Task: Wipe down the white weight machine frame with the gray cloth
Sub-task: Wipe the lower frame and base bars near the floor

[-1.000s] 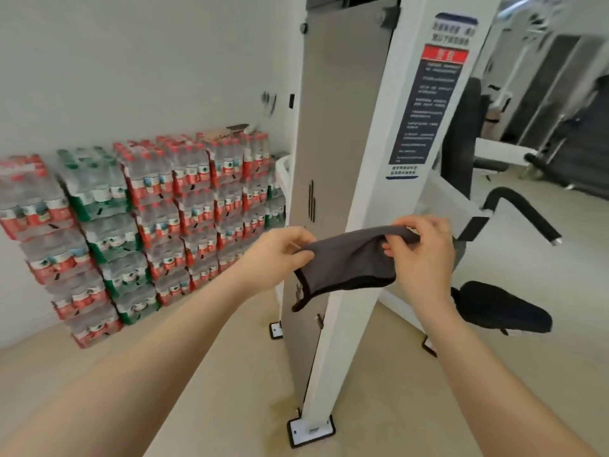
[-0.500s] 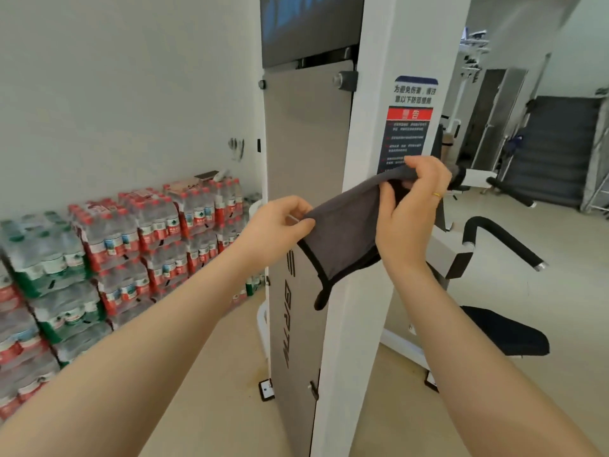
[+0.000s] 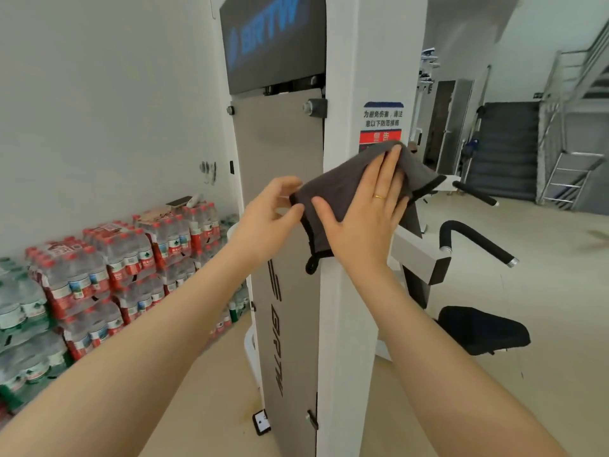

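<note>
Two hands on gray cloth (image 3: 342, 189) against white frame (image 3: 346, 311): right hand (image 3: 365, 225) flat, pressing; left hand (image 3: 267, 219) pinching edge; water bottle packs (image 3: 108, 268) along wall (image 3: 99, 110).

Single head view, close, facing forward and slightly down at white frame upright (image 3: 342, 324); edges perhaps distorted.

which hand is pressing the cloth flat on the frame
The right hand, the one with a ring: its fingers lie spread flat on the gray cloth against the white frame. The left hand only pinches the cloth's edge.
</note>
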`<state>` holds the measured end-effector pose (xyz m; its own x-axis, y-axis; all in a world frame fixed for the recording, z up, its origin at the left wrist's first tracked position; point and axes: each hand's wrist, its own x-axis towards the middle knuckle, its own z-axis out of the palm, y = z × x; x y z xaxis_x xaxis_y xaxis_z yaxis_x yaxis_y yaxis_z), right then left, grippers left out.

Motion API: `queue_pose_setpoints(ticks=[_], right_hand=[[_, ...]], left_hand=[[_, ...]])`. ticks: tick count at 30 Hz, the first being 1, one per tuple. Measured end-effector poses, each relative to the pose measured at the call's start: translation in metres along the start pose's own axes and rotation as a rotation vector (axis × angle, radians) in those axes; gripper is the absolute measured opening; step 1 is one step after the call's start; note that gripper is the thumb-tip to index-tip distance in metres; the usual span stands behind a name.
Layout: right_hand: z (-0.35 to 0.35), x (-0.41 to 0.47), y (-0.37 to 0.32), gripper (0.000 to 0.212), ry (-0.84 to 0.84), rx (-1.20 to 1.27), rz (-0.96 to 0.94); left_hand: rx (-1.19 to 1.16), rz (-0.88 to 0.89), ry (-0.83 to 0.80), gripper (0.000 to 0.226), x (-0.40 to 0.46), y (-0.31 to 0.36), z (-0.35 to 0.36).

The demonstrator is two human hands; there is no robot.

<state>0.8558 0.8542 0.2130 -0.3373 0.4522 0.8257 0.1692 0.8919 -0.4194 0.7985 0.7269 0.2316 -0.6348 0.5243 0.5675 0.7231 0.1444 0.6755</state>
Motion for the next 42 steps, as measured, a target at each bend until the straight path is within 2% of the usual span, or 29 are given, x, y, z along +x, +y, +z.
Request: queue_pose_setpoints(ticks=[3, 6, 11, 14, 18, 23, 28, 30, 32, 34, 37, 39, 42], right_hand=[[-0.012, 0.038, -0.013, 0.097, 0.044, 0.007, -0.027], [-0.017, 0.041, -0.013, 0.095, 0.042, -0.015, -0.070], [-0.017, 0.017, -0.004, 0.096, 0.022, -0.103, -0.102], [-0.026, 0.049, -0.020, 0.092, 0.066, -0.097, -0.110], [-0.051, 0.120, -0.044, 0.091, 0.093, -0.053, -0.182], [-0.077, 0.202, -0.068, 0.090, 0.004, -0.089, -0.290], [-0.094, 0.271, -0.112, 0.084, -0.230, -0.121, -0.403], [-0.094, 0.284, -0.129, 0.078, -0.312, -0.212, -0.463], [-0.091, 0.287, -0.139, 0.069, -0.270, -0.430, -0.518], [-0.086, 0.277, -0.140, 0.064, -0.116, -0.616, -0.545], [-0.078, 0.256, -0.129, 0.066, 0.033, -0.637, -0.496], [-0.076, 0.252, -0.129, 0.068, 0.030, -0.616, -0.417], [-0.074, 0.265, -0.142, 0.066, 0.013, -0.728, -0.310]], left_hand=[[-0.033, 0.124, -0.045, 0.058, 0.019, 0.016, -0.005], [0.030, 0.285, -0.083, 0.071, 0.032, 0.030, -0.007], [0.188, 0.397, -0.017, 0.071, 0.049, 0.042, -0.014], [0.300, 0.417, 0.071, 0.066, 0.060, 0.046, -0.025], [0.256, 0.474, 0.090, 0.062, 0.086, 0.061, -0.042], [0.168, 0.493, 0.111, 0.063, 0.126, 0.086, -0.060], [0.119, 0.503, 0.174, 0.067, 0.167, 0.098, -0.077], [0.109, 0.517, 0.214, 0.066, 0.181, 0.100, -0.082], [0.080, 0.539, 0.232, 0.070, 0.194, 0.101, -0.086], [0.065, 0.530, 0.240, 0.070, 0.204, 0.098, -0.089], [0.116, 0.537, 0.253, 0.071, 0.223, 0.089, -0.101], [0.150, 0.551, 0.259, 0.075, 0.236, 0.082, -0.111], [0.158, 0.570, 0.236, 0.075, 0.257, 0.067, -0.126]])
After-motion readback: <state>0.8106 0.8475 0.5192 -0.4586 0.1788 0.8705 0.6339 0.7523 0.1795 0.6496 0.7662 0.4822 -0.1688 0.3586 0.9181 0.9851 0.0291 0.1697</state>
